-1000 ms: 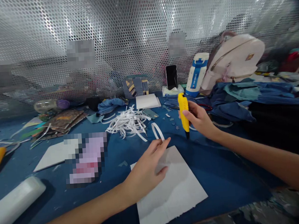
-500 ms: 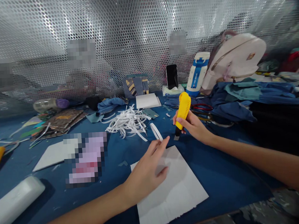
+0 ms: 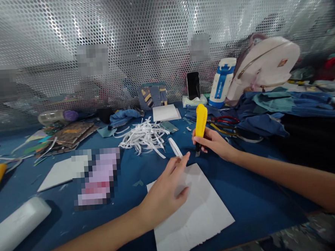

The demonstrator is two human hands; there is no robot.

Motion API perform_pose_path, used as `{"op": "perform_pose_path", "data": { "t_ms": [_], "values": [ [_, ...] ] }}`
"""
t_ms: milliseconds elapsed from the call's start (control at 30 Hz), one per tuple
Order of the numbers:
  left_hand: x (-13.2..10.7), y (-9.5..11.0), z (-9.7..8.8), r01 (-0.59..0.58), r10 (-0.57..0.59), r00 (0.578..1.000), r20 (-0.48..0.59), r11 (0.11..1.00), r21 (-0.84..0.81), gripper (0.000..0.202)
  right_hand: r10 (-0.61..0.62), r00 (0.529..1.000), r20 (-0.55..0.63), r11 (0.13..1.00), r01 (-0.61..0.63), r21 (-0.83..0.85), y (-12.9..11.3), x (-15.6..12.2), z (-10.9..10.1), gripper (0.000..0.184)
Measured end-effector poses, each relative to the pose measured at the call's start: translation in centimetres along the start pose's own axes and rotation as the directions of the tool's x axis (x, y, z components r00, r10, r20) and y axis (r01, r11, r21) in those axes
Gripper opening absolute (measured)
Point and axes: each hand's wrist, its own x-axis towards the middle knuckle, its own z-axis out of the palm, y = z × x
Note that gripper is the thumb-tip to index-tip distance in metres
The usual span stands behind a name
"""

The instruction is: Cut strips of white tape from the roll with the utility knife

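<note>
My right hand (image 3: 215,143) is wrapped round a yellow utility knife (image 3: 201,120), held upright with its short blade pointing down, just beyond the paper's far edge. My left hand (image 3: 166,192) lies over a sheet of white paper (image 3: 202,210), with fingers stretched out and thumb apart. The sheet's near edge is ragged. A narrow white paper strip (image 3: 174,147) sticks up past the left fingertips; its lower end is hidden by the fingers. Beyond it lies a tangled heap of white strips (image 3: 144,136).
A stack of white sheets (image 3: 165,113), a phone (image 3: 193,85), a white-and-blue bottle (image 3: 222,83) and a backpack (image 3: 268,66) stand along the perforated metal screen (image 3: 150,35). Red-handled scissors (image 3: 226,119) and blue cloth (image 3: 264,114) lie right; a white rounded block (image 3: 23,229) lies left.
My right hand has shifted slightly left with the utility knife, which now stands more upright. The left hand and the paper have stayed in place.
</note>
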Motion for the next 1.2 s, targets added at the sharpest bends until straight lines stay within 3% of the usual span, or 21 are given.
{"op": "perform_pose_path", "data": {
  "t_ms": [333, 500, 700, 967, 1200],
  "values": [
    [-0.1, -0.1, 0.1, 0.003, -0.003, 1.0, 0.002, 1.0, 0.016, 0.086, 0.074, 0.996, 0.052, 0.978, -0.083, 0.193, -0.3, 0.0, -0.2, 0.04],
    [0.0, 0.1, -0.1, 0.01, -0.01, 1.0, 0.004, 1.0, 0.008, 0.091, 0.069, 0.984, 0.163, 0.978, -0.099, 0.186, -0.5, -0.4, 0.0, 0.038],
    [0.1, 0.2, -0.2, -0.001, 0.001, 1.0, -0.005, 1.0, 0.019, 0.093, 0.006, 0.956, 0.292, 0.98, -0.064, 0.19, -0.6, -0.9, 0.5, 0.037],
    [0.1, -0.1, 0.0, -0.014, 0.014, 0.999, -0.031, 1.0, -0.001, 0.093, -0.092, 0.948, 0.304, 0.982, 0.036, 0.186, -0.6, -1.2, 0.7, 0.039],
    [0.1, 0.0, -0.1, 0.0, 0.0, 1.0, -0.032, 1.0, -0.007, 0.091, -0.121, 0.953, 0.277, 0.992, 0.109, 0.056, -0.5, -1.3, 0.7, 0.037]
  ]
}}
